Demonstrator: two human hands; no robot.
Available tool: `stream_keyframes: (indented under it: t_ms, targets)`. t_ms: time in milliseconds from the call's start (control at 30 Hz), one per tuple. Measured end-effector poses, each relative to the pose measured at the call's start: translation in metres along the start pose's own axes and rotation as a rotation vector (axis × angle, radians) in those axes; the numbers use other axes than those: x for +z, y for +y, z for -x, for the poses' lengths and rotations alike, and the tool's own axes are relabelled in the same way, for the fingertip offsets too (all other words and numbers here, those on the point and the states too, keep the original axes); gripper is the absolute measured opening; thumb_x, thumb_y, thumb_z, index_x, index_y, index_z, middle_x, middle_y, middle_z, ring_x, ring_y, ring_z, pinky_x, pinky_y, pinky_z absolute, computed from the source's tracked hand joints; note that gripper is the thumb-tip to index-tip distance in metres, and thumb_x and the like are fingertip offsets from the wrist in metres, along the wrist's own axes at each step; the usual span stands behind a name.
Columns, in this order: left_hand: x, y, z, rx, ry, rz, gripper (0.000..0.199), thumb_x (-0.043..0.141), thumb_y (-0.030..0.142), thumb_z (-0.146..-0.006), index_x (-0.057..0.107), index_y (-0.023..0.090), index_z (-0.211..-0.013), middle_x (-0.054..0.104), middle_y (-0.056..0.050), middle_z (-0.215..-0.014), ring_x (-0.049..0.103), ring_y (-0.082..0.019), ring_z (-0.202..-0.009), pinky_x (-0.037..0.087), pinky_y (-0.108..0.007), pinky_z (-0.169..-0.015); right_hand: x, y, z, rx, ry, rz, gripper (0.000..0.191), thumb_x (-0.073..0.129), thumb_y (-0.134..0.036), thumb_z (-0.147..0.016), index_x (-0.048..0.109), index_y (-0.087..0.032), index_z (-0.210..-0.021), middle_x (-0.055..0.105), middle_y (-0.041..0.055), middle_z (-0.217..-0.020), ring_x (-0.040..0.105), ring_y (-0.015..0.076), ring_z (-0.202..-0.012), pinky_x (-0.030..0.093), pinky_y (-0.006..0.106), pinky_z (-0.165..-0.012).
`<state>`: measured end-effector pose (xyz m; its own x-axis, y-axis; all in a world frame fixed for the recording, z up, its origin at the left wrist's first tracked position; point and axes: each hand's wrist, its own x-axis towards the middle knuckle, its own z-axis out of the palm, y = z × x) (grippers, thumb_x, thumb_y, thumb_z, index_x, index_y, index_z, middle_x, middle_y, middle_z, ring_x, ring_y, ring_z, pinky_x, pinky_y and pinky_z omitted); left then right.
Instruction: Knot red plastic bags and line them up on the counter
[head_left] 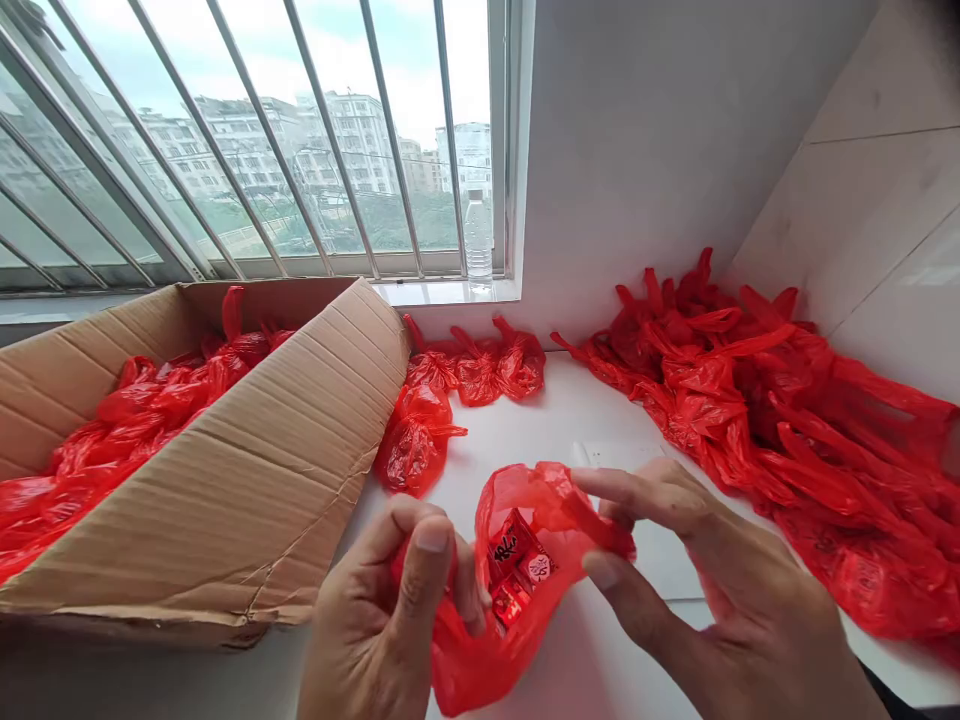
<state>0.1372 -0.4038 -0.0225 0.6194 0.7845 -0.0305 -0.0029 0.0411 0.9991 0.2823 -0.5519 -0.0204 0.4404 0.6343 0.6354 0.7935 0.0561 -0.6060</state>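
A red plastic bag [487, 670] hangs open-mouthed between my two hands, low in the middle of the head view. Inside it lie several small red wrapped packets [517, 565], some with dark or white print. My left hand [390, 610] is closed on the bag's left rim, thumb uppermost. With thumb and fingers, my right hand [712, 570] pinches the opposite rim near a bag handle. Just beyond the held bag, a tied red bag [414, 440] rests on the white table [555, 410].
On the left a cardboard box [247, 460] holds several tied red bags [142, 410]. More tied bags [480, 370] line the wall. A large heap of red bags [735, 390] covers the right side. A clear bottle [478, 240] stands on the windowsill beside the barred window.
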Motion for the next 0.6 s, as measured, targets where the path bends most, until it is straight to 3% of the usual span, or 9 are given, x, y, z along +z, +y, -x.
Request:
stream_keyframes:
  t_ms: [67,167,233,300,400,533,600]
  targets:
    - [0.01,0.006,0.001,-0.045,-0.106,0.033,0.033,0.065,0.055,-0.088,0.064,0.022,-0.083,0.059,0.002,-0.059,0.053,-0.012,-0.054,0.048,-0.021,-0.055,0.002,-0.006,0.0,-0.016,-0.031,0.041,0.039,0.059,-0.032,-0.099,0.053,-0.038,-0.137,0.069,-0.0006,-0.102,0.068,0.0208,-0.091,0.059,0.035,-0.087]
    - [0.019,0.013,0.006,-0.012,-0.303,0.083,0.023,0.071,0.04,-0.087,0.068,0.026,-0.105,0.069,-0.002,-0.084,0.062,-0.015,-0.072,0.057,-0.027,-0.075,0.007,-0.007,-0.004,-0.06,-0.102,0.062,0.044,0.061,-0.034,-0.098,0.05,-0.035,-0.141,0.07,-0.0007,-0.101,0.068,0.0195,-0.091,0.059,0.033,-0.088]
    - [0.022,0.012,0.009,0.074,-0.381,0.057,0.022,0.071,0.035,-0.087,0.071,0.026,-0.107,0.07,-0.006,-0.1,0.065,-0.019,-0.085,0.056,-0.03,-0.086,0.011,-0.005,-0.007,-0.091,-0.142,0.022,0.038,0.063,-0.029,-0.097,0.055,-0.032,-0.134,0.07,-0.0014,-0.099,0.067,0.018,-0.091,0.057,0.032,-0.091]
    - [0.022,0.009,0.011,0.131,-0.387,0.026,0.02,0.07,0.034,-0.087,0.073,0.027,-0.105,0.071,-0.007,-0.104,0.066,-0.021,-0.091,0.056,-0.03,-0.088,0.013,-0.004,-0.011,-0.106,-0.152,-0.056,0.023,0.062,-0.021,-0.097,0.062,-0.029,-0.119,0.069,-0.0021,-0.095,0.065,0.0162,-0.088,0.056,0.031,-0.086]
    - [0.02,0.002,0.011,0.104,-0.352,0.029,0.024,0.069,0.034,-0.088,0.07,0.029,-0.112,0.071,-0.006,-0.103,0.065,-0.019,-0.089,0.055,-0.029,-0.086,0.01,-0.004,-0.013,-0.099,-0.115,-0.123,0.013,0.06,-0.014,-0.097,0.062,-0.026,-0.101,0.066,-0.0026,-0.086,0.062,0.0139,-0.079,0.053,0.027,-0.07]
    - [0.013,-0.002,0.01,0.072,-0.387,-0.022,0.024,0.063,0.035,-0.092,0.069,0.029,-0.114,0.07,-0.005,-0.1,0.063,-0.017,-0.083,0.054,-0.026,-0.081,-0.002,-0.01,-0.013,-0.096,-0.081,-0.073,0.01,0.061,-0.018,-0.097,0.06,-0.027,-0.097,0.066,-0.0042,-0.084,0.063,0.0126,-0.074,0.055,0.028,-0.078]
    - [0.011,-0.002,0.01,0.072,-0.352,-0.028,0.02,0.061,0.035,-0.093,0.071,0.031,-0.11,0.069,-0.002,-0.088,0.061,-0.015,-0.076,0.052,-0.023,-0.075,-0.005,-0.012,-0.014,-0.095,-0.102,-0.048,0.008,0.061,-0.022,-0.098,0.06,-0.03,-0.101,0.067,-0.0052,-0.081,0.064,0.0137,-0.073,0.056,0.028,-0.079]
